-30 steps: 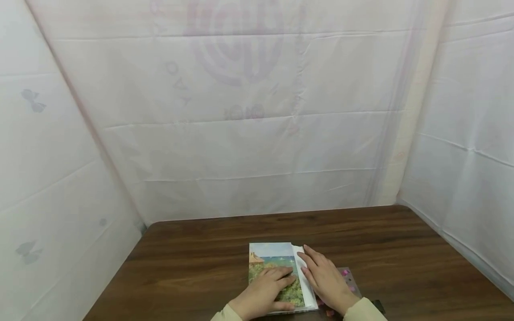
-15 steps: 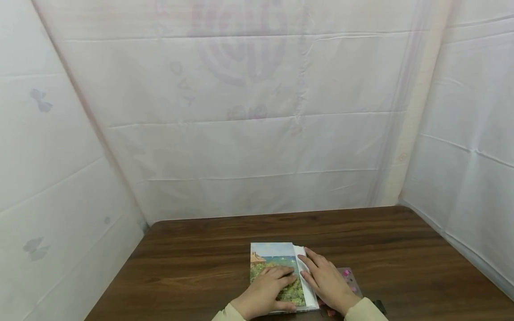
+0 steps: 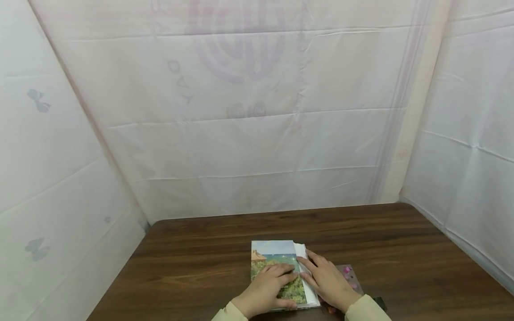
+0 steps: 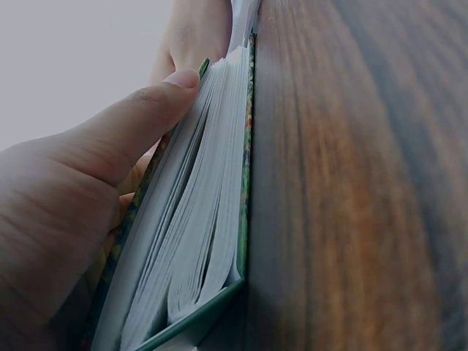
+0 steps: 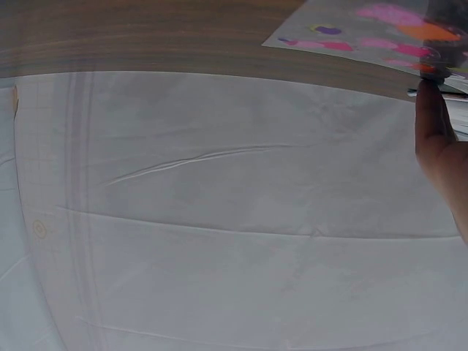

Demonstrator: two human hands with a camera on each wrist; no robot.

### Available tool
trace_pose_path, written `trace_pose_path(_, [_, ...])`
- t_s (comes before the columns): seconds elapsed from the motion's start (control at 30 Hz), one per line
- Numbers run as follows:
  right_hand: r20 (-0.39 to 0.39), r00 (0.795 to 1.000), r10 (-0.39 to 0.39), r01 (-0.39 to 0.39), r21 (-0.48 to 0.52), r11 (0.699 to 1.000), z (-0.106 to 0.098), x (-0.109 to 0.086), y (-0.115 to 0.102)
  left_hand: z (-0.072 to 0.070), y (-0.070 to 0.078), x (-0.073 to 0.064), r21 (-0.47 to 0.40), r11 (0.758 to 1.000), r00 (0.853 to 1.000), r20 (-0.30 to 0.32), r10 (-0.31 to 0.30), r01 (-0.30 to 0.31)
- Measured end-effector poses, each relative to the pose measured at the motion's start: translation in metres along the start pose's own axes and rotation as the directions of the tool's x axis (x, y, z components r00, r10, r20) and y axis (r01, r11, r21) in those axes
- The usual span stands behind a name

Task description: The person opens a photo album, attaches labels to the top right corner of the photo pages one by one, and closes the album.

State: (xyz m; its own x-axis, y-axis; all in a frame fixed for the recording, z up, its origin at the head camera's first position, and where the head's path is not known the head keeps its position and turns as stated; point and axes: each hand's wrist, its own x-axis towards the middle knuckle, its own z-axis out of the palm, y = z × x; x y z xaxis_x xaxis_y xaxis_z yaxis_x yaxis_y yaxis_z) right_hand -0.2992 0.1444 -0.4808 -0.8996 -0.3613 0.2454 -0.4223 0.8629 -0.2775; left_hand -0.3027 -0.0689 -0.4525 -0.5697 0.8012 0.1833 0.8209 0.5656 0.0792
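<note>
A hardcover book [image 3: 271, 257] with a painted landscape on its cover lies on the wooden table. Across the cover rests my left hand [image 3: 268, 287], fingers spread and relaxed. In the left wrist view, the thumb of my left hand [image 4: 110, 139] touches the edge of the upper cover, and the page block [image 4: 212, 190] shows beneath it, slightly fanned. A white strip [image 3: 308, 285] sticks out along the book's right side. My right hand [image 3: 327, 281] lies over that strip, its fingertips near the cover's edge. In the right wrist view only part of my right hand [image 5: 439, 146] shows.
A clear sheet with pink and orange spots [image 3: 353, 281] lies partly under my right forearm. A small dark object [image 3: 379, 303] is beside the right sleeve. White cloth walls [image 3: 249, 147] stand around the back and sides of the brown table [image 3: 192, 267].
Both hands stay on the book in much the same pose. The head view has shifted very slightly.
</note>
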Motion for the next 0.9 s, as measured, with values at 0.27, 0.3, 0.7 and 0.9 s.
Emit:
trace_pose_path(0.27, [0.023, 1.0, 0.01, -0.011, 0.01, 1.0, 0.0004, -0.0006, -0.0009, 0.0006, 0.0004, -0.0011, -0.021, 1.0, 1.0, 0.0, -0.002, 0.002])
trace_pose_path(0.3, [0.023, 1.0, 0.011, -0.011, 0.01, 1.0, 0.0007, -0.0007, -0.001, 0.0008, 0.0002, -0.0013, -0.02, 1.0, 1.0, -0.002, 0.0, 0.0])
trace_pose_path(0.7, [0.029, 0.999, 0.013, -0.013, 0.002, 1.0, 0.0006, -0.0013, -0.0004, 0.0004, -0.0005, -0.0008, -0.019, 1.0, 1.0, -0.005, 0.013, -0.013])
trace_pose_path(0.9, [0.039, 0.999, 0.017, -0.017, -0.001, 1.0, 0.0016, -0.0033, 0.0013, 0.0016, 0.0012, -0.0013, -0.022, 1.0, 1.0, -0.002, 0.015, -0.015])
